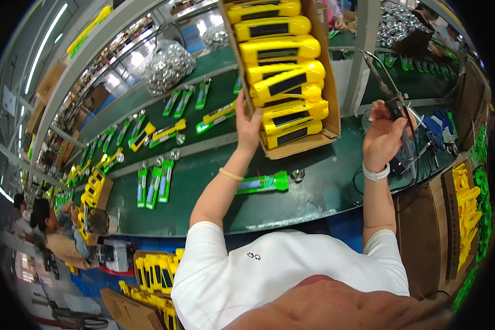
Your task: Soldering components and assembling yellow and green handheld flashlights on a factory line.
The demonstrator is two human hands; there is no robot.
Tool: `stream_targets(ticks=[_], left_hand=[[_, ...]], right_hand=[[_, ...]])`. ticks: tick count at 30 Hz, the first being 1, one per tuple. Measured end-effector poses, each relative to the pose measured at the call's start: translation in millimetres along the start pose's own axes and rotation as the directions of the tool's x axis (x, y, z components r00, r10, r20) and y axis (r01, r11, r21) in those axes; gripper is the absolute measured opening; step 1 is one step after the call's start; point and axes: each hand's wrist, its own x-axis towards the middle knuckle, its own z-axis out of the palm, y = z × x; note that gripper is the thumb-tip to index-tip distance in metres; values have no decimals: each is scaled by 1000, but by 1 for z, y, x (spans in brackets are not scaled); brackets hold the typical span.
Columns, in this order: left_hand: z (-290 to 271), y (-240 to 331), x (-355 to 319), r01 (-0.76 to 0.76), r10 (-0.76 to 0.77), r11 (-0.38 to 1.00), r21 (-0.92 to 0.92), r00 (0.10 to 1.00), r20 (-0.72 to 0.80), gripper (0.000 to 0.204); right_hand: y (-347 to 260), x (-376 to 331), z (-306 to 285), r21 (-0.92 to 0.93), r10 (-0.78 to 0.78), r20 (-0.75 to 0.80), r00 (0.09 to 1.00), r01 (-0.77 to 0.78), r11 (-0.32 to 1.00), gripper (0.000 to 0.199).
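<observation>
My left hand [249, 125] grips the left wall of an open cardboard box [302, 147], its thumb against the box's edge. Inside the box lie several yellow lamp housings [280, 49] with dark panels, stacked in a column. My right hand [384, 140], palm turned up, has its fingers curled around the black handle of a soldering iron [394, 104]. The iron's thin metal tip points up and away to the left. Below the box, a green lamp part [263, 183] with a small round reflector lies on the green bench [220, 212].
Green lamp parts [155, 184] lie on the bench to the left, with more on the conveyor [143, 118] beyond. A bag of shiny reflectors [168, 66] stands farther back. Tools and a blue cloth [437, 126] lie at right, near a metal post [365, 60]. Another person [60, 236] works at far left.
</observation>
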Motion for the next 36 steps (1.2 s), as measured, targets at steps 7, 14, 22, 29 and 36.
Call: stream_targets(ticks=[7,14,22,29,36], left_hand=[[34,-94,44,-166,157,979,120,984,84,70],[32,-99,57,-202,194,974,99,978,81,79],[28,-130,94,-425,413,853,304,904,105,79],[14,-122,62,-521,450,786,333,852,268,81],[38,-106,110,-727,643,488,483,673,365,88]], right_hand=[[74,23,25,90,-367,-83,927,373,923,35],[118,43,6,31,-422,-253,871,443,896,40],[99,54,-1,4,-367,-345,864,393,920,30],[98,56,-9,92,-324,-371,870,381,920,37],[87,60,-31,179,-390,-341,855,467,866,34]])
